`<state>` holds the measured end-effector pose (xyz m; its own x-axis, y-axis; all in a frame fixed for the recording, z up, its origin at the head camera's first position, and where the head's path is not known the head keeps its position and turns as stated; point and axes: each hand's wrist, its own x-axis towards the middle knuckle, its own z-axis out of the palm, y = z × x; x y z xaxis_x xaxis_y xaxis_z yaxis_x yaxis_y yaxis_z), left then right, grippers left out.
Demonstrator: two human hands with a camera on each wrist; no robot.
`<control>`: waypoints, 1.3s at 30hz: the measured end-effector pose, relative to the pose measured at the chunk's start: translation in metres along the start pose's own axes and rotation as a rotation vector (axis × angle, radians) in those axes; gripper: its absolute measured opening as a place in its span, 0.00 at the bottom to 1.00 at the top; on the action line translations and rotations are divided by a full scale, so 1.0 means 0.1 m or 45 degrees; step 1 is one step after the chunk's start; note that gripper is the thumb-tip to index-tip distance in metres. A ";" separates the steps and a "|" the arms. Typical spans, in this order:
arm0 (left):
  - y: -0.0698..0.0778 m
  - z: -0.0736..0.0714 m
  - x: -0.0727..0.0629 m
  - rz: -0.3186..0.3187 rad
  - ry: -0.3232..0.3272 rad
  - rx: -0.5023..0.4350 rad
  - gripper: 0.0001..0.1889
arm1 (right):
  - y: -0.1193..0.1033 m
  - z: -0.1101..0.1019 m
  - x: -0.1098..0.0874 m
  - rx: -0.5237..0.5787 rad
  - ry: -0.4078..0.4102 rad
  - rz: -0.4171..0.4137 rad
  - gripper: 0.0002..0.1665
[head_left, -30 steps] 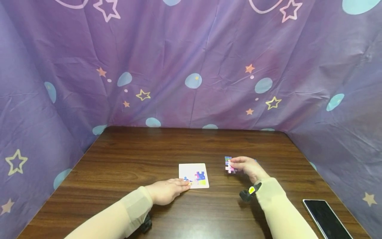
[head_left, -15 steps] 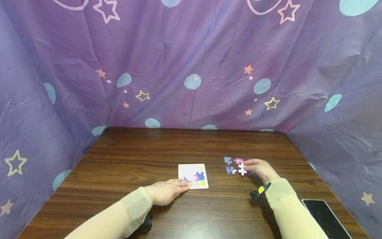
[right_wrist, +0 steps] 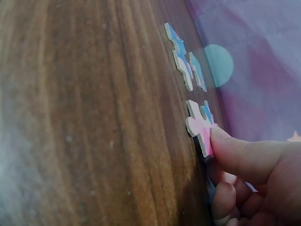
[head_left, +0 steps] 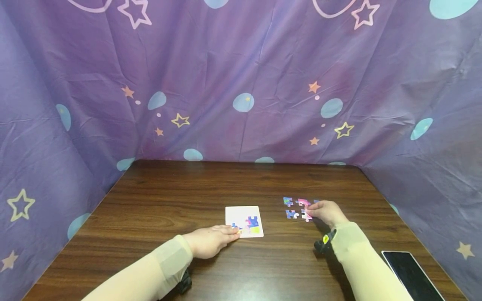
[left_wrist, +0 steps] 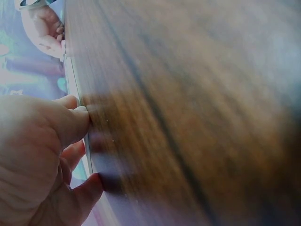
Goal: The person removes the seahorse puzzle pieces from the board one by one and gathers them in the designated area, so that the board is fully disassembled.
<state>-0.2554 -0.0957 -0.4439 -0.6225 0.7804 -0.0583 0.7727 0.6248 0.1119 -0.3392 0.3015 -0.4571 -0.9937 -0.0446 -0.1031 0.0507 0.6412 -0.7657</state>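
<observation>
A white square puzzle board (head_left: 237, 212) with several colourful pieces in its lower part lies mid-table. My left hand (head_left: 210, 241) rests on its lower-left corner, fingers extended over it; in the left wrist view, the thumb (left_wrist: 70, 125) touches its edge. Farther right, my right hand (head_left: 329, 214) pinches a white-and-pink puzzle piece (right_wrist: 200, 127) by one side between thumb and finger. Beside it lie a pink piece (head_left: 302, 202), a blue-green piece (head_left: 288, 201) and a blue-and-white piece (head_left: 291, 214). Another blue piece (head_left: 316, 201) is mostly hidden behind the right hand.
A phone (head_left: 412, 274) with a dark screen lies at the right front of the brown wooden table (head_left: 180, 184). A purple curtain (head_left: 211, 62) with stars and ovals closes off the back and both sides.
My right hand has moved right from the leftmost loose pieces, uncovering them, to the white-and-pink piece, which it pinches. My left hand and the board have stayed in place.
</observation>
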 end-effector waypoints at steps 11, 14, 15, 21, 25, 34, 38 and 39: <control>0.02 -0.03 -0.01 -0.008 -0.001 -0.007 0.22 | -0.10 0.05 -0.01 0.077 0.067 -0.054 0.14; 0.01 -0.02 -0.01 -0.017 -0.001 -0.020 0.22 | -0.21 0.13 0.01 0.164 0.045 -0.074 0.12; 0.01 -0.02 -0.01 -0.015 -0.003 -0.018 0.22 | -0.26 0.16 0.01 0.191 0.034 -0.073 0.11; 0.01 -0.03 -0.01 -0.017 -0.013 -0.034 0.22 | -0.57 0.42 0.03 0.176 -0.030 -0.111 0.11; 0.02 -0.04 -0.01 -0.026 -0.018 -0.048 0.22 | -0.75 0.65 0.03 0.190 -0.053 -0.173 0.10; 0.01 -0.01 -0.01 -0.030 -0.024 -0.051 0.22 | -0.96 1.14 -0.01 0.272 -0.118 -0.222 0.09; 0.01 -0.01 -0.01 -0.029 -0.027 -0.044 0.22 | -0.96 1.26 -0.03 0.190 -0.135 -0.213 0.10; 0.01 -0.01 -0.01 -0.029 -0.026 -0.041 0.22 | -0.96 1.28 -0.04 0.171 -0.141 -0.211 0.11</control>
<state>-0.2541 -0.0957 -0.4430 -0.6369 0.7666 -0.0814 0.7538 0.6414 0.1426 -0.3276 0.1425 -0.4645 -0.9728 -0.2292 -0.0325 -0.0917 0.5107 -0.8549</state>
